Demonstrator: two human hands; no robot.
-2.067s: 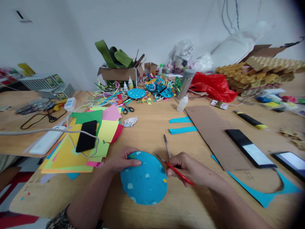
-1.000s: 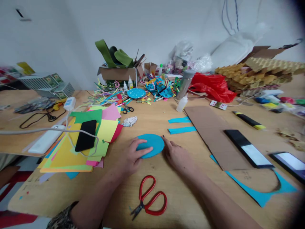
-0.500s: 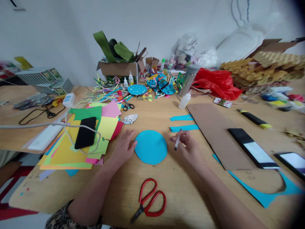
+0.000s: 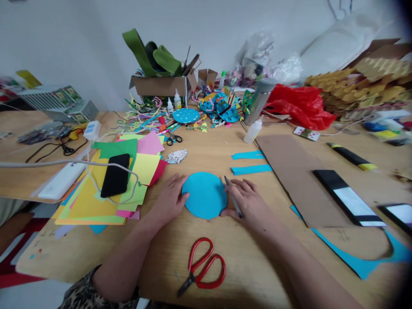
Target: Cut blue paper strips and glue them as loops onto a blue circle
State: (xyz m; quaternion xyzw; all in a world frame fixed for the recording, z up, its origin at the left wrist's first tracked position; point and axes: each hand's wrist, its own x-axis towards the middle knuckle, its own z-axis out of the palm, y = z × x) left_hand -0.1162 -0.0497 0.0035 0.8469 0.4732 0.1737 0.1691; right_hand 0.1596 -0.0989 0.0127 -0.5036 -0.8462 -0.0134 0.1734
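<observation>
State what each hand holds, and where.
Right hand grips a pen along its lower shaft. Left hand holds nothing, resting against the blue paper circle.

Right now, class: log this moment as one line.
left hand: on blue disc | right hand: holds pen | scissors: on table

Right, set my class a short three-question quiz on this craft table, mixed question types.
1. True or false: the right hand holds a pen.
2. What does the left hand touch? A) blue paper circle B) black phone C) glue bottle
3. Fill in: the red scissors lie on the ___, nearer the person than the circle.

Key: 1 true; 2 A; 3 table.
</observation>
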